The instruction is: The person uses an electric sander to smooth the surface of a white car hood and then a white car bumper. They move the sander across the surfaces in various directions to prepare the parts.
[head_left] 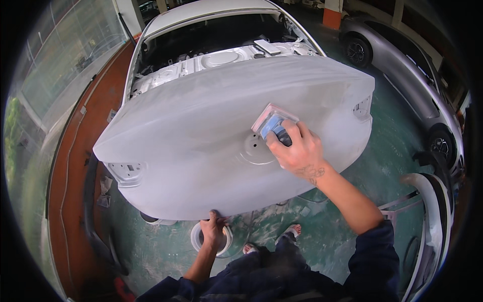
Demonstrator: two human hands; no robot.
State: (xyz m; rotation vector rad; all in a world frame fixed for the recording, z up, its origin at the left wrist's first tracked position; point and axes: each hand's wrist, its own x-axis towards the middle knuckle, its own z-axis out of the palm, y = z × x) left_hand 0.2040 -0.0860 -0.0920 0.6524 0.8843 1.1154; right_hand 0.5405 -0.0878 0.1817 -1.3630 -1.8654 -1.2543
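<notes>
A grey-primed car trunk lid (186,156) spreads across the middle of the view, with a round recess (257,151) holding small holes near its centre. My right hand (302,150) is closed round a blue sanding block (272,124), its thumb and fingers bent over the top. Pinkish sandpaper (266,111) shows along the block's far edge, against the panel just above the recess. At the lid's near lower edge, my left hand (212,229) grips the rim, thumb up on the edge. Its other fingers are partly hidden.
Behind the lid stands the stripped white car body (211,11), a flat light-coloured piece (267,47) lying on its rear shelf. A white bucket (229,243) sits below my left hand. Silver car (402,65) and loose body panel (433,226) are at right; dark trim (90,201) at left.
</notes>
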